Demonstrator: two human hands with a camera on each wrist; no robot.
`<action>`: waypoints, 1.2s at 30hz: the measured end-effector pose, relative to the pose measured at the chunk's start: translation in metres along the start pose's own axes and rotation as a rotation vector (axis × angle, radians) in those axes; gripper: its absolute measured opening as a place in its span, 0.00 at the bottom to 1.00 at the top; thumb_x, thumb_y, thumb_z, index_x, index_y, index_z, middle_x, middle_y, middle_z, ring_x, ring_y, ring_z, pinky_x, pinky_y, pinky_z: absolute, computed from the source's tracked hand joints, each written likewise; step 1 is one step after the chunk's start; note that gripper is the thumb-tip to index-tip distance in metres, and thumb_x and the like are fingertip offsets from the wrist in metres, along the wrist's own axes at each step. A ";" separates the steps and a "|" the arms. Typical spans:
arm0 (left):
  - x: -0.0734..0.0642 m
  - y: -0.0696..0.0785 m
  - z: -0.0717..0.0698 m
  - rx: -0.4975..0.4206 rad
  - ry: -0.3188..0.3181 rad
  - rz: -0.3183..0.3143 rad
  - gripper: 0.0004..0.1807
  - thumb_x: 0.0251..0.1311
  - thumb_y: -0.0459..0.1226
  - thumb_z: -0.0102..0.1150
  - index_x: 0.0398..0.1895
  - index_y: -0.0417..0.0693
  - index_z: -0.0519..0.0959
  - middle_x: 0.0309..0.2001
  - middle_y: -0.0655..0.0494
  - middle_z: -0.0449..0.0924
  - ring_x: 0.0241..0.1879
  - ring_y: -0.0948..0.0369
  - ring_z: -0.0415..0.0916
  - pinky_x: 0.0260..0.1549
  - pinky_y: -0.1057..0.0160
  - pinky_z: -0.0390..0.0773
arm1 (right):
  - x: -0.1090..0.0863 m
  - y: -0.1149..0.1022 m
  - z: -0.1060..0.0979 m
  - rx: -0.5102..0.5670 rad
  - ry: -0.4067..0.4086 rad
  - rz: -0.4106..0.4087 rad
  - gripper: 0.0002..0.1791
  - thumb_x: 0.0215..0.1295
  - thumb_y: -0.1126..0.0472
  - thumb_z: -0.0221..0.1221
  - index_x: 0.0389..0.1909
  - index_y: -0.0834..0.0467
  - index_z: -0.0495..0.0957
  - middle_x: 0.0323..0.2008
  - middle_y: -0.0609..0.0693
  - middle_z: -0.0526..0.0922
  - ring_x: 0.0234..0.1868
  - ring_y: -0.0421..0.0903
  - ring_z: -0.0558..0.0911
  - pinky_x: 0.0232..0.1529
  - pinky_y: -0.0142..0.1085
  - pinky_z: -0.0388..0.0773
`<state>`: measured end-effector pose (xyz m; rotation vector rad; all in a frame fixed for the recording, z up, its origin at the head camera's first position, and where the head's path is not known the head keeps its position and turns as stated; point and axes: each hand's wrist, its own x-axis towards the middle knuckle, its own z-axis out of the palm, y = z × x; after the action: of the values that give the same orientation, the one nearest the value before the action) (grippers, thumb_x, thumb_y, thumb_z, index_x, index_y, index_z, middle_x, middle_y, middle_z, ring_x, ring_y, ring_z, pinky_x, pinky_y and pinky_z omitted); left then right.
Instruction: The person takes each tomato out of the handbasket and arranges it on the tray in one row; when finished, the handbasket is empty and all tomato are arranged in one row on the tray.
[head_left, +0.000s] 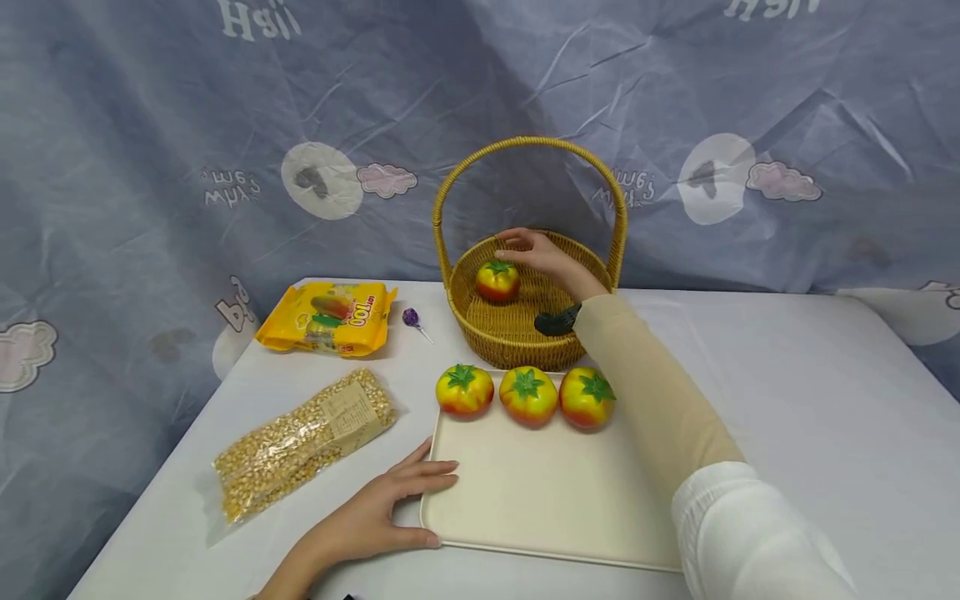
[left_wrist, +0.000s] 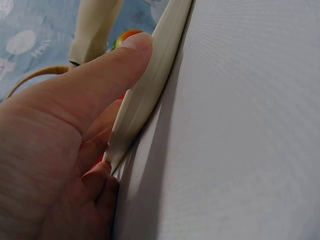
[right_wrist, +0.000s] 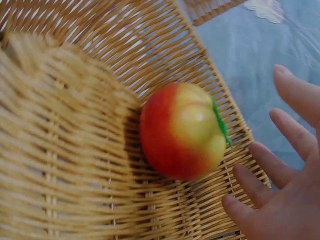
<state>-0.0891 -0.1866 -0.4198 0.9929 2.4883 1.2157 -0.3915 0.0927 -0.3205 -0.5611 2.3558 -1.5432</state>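
In the head view my right hand (head_left: 528, 250) hovers over the wicker basket (head_left: 495, 348) with its fingers spread. Just below it, a red and yellow tomato with a green leafy top (head_left: 497, 282) sits at the basket's left side. The right wrist view shows those fingers apart from the tomato (right_wrist: 182, 131). My left hand (head_left: 375, 508) rests on the left edge of the cream tray (head_left: 555, 492), fingers extended over the rim and thumb at the front corner. Three similar tomatoes, left (head_left: 465, 392), middle (head_left: 528, 397) and right (head_left: 587, 398), lie along the tray's back edge.
A yellow snack packet (head_left: 330, 318) lies at the table's back left, with a purple lollipop (head_left: 411, 317) to its right. Nearer stands a clear bag of corn kernels (head_left: 300, 442), lying flat. The basket's tall handle (head_left: 528, 142) arches above it, before a grey-blue curtain (head_left: 480, 83).
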 end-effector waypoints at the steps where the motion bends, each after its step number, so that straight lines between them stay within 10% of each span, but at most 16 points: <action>1: 0.000 0.000 0.000 0.001 0.001 0.002 0.34 0.50 0.52 0.66 0.62 0.53 0.73 0.65 0.64 0.64 0.70 0.53 0.40 0.59 0.40 0.52 | 0.001 0.001 0.001 -0.047 -0.018 -0.010 0.31 0.66 0.55 0.57 0.67 0.59 0.61 0.66 0.58 0.59 0.66 0.55 0.58 0.62 0.51 0.56; 23: 0.002 0.003 -0.001 -0.026 -0.013 -0.044 0.35 0.49 0.53 0.66 0.61 0.53 0.73 0.66 0.65 0.63 0.71 0.56 0.37 0.60 0.39 0.50 | 0.012 0.012 0.016 -0.502 -0.222 -0.137 0.35 0.60 0.64 0.61 0.67 0.64 0.59 0.61 0.63 0.64 0.57 0.57 0.67 0.56 0.47 0.64; 36: 0.001 0.001 0.000 -0.016 -0.009 -0.023 0.35 0.49 0.53 0.66 0.62 0.53 0.73 0.65 0.65 0.63 0.71 0.56 0.38 0.59 0.38 0.51 | -0.024 -0.030 -0.013 -0.331 -0.139 -0.190 0.34 0.63 0.59 0.61 0.68 0.57 0.59 0.61 0.57 0.65 0.55 0.52 0.68 0.56 0.44 0.65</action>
<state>-0.0895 -0.1853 -0.4187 0.9602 2.4725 1.2202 -0.3702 0.1034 -0.2881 -0.9585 2.5217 -1.1415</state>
